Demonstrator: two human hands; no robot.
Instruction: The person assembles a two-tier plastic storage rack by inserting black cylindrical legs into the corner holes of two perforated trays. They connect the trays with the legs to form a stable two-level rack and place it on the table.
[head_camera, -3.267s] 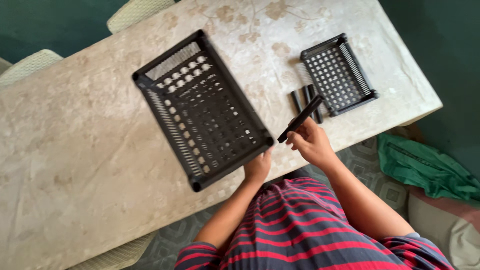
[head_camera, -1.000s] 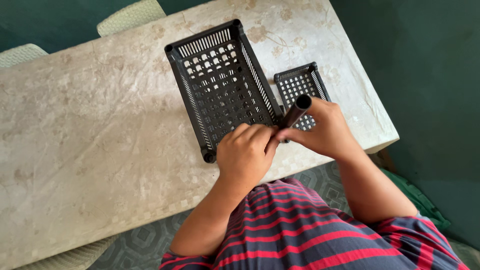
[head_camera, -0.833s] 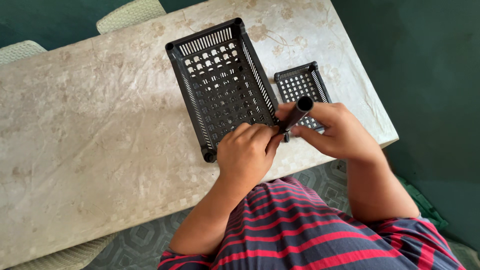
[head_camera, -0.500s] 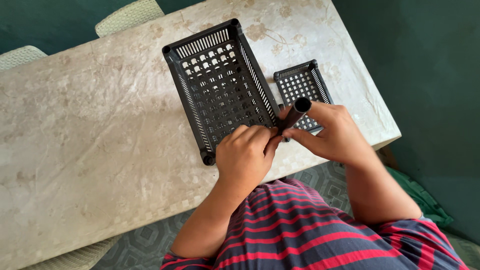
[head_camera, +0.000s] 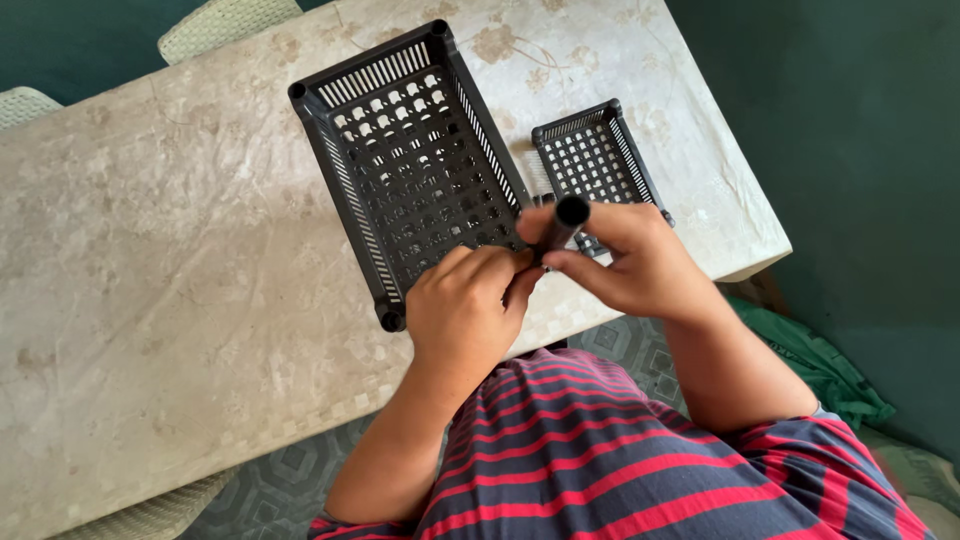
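A large black perforated plastic basket (head_camera: 400, 160) lies on the marbled table (head_camera: 180, 260). My left hand (head_camera: 465, 315) covers its near right corner, fingers closed on that corner. My right hand (head_camera: 625, 265) grips a short black tube (head_camera: 560, 225) that stands upright at that same corner, its round top end facing me. The tube's lower end is hidden between my two hands. A smaller black perforated basket (head_camera: 590, 160) sits just right of the large one, partly behind my right hand.
The table's right edge and near edge (head_camera: 740, 265) lie close to my hands. Two pale woven chairs (head_camera: 215, 20) stand at the far side. A green cloth (head_camera: 815, 360) lies on the floor at the right. My striped shirt fills the bottom.
Both hands came together at the large basket's near right corner, the tube turned upright there. In the last second the hands hardly moved; the view shifted slightly.
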